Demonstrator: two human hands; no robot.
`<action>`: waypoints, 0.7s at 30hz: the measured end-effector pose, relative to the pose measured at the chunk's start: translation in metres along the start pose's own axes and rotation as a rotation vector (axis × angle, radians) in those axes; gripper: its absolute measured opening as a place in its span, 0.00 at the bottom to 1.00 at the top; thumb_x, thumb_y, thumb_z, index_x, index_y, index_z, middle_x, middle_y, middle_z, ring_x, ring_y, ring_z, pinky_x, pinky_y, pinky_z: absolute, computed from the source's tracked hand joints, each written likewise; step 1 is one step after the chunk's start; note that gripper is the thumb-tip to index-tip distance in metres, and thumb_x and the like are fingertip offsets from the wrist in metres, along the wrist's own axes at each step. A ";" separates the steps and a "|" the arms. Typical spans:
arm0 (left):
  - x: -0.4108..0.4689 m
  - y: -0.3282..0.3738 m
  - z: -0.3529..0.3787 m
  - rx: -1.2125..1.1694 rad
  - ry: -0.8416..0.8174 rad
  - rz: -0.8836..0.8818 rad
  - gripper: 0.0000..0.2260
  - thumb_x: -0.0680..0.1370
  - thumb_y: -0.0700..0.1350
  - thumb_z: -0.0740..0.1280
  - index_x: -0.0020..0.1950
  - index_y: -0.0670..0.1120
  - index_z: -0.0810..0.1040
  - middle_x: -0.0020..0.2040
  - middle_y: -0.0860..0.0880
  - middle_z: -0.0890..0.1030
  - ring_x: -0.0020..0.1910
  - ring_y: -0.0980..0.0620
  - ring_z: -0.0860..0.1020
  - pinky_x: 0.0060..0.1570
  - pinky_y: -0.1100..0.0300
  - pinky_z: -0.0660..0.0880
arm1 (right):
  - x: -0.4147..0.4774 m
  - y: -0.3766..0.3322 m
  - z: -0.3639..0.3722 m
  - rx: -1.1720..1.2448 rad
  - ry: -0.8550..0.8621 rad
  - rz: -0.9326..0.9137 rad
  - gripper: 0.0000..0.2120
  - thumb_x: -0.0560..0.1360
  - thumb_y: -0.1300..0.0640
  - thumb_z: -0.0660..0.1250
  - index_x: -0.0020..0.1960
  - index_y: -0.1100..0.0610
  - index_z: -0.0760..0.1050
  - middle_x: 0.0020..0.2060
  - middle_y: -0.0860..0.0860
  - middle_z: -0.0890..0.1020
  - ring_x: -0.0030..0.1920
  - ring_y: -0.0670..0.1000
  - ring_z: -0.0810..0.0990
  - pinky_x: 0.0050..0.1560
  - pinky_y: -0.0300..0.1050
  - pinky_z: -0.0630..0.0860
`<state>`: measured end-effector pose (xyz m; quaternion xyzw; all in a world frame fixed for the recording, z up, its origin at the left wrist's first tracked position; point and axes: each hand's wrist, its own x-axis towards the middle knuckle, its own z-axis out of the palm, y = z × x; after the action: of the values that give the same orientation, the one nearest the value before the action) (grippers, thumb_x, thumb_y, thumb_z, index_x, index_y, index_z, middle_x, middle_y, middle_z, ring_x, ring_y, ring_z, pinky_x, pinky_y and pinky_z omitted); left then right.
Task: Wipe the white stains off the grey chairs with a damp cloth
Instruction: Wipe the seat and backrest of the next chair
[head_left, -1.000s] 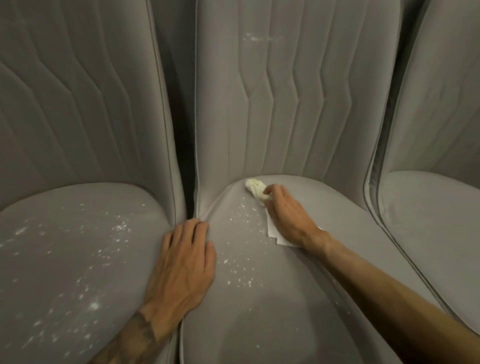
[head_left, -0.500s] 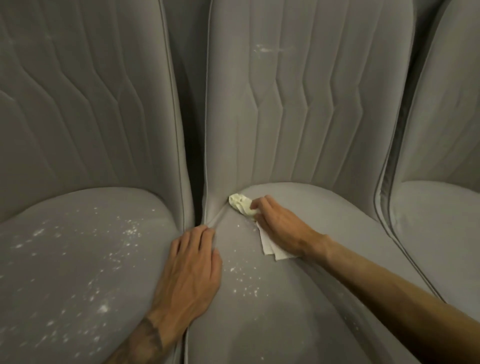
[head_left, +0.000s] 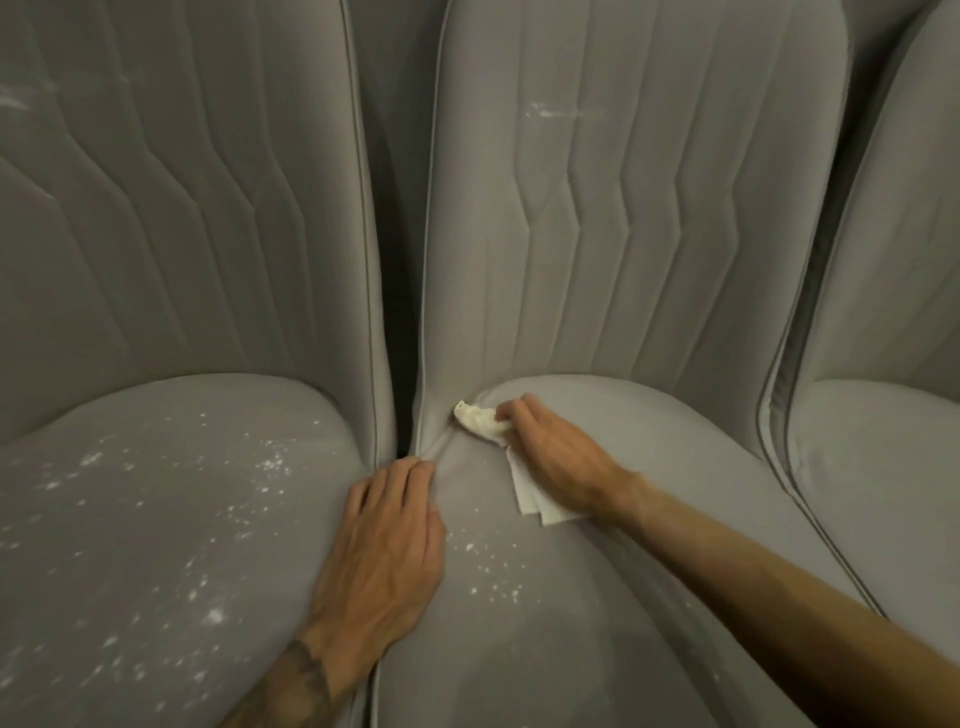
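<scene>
I count three grey chairs in a row: the left chair at 9 o'clock, the middle chair at 12, the right chair at 3. One white cloth. Two hands, the left hand and the right hand. Two seats carry white specks, too many to count.

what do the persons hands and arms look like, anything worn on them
The left hand and right hand are bare: no gloves, rings or watch show, and no sleeves reach into view. A dark tattoo marks the left forearm near the wrist.
</scene>
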<state>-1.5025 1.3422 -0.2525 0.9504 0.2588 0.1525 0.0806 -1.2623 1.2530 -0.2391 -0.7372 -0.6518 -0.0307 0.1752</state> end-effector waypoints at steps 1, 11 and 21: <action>0.000 0.000 0.000 -0.006 0.016 0.003 0.20 0.83 0.47 0.51 0.68 0.43 0.75 0.63 0.44 0.79 0.61 0.45 0.79 0.63 0.46 0.77 | 0.007 0.011 -0.004 -0.007 -0.001 0.079 0.09 0.84 0.57 0.54 0.62 0.56 0.67 0.57 0.54 0.72 0.57 0.56 0.74 0.57 0.47 0.68; -0.002 -0.001 0.000 -0.021 0.061 -0.002 0.21 0.81 0.46 0.52 0.68 0.42 0.75 0.63 0.43 0.79 0.60 0.44 0.80 0.65 0.45 0.77 | -0.012 -0.029 0.007 0.062 -0.077 -0.063 0.09 0.83 0.50 0.53 0.63 0.48 0.63 0.56 0.48 0.69 0.51 0.53 0.74 0.51 0.48 0.72; -0.002 -0.004 0.005 -0.019 0.031 0.005 0.24 0.81 0.49 0.50 0.67 0.40 0.77 0.64 0.40 0.80 0.62 0.40 0.81 0.65 0.42 0.77 | -0.028 -0.043 0.010 0.038 -0.038 0.025 0.10 0.82 0.54 0.57 0.63 0.51 0.64 0.56 0.52 0.71 0.51 0.58 0.77 0.50 0.52 0.75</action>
<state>-1.5040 1.3443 -0.2582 0.9477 0.2565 0.1700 0.0850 -1.3097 1.2331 -0.2464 -0.7422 -0.6463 -0.0019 0.1772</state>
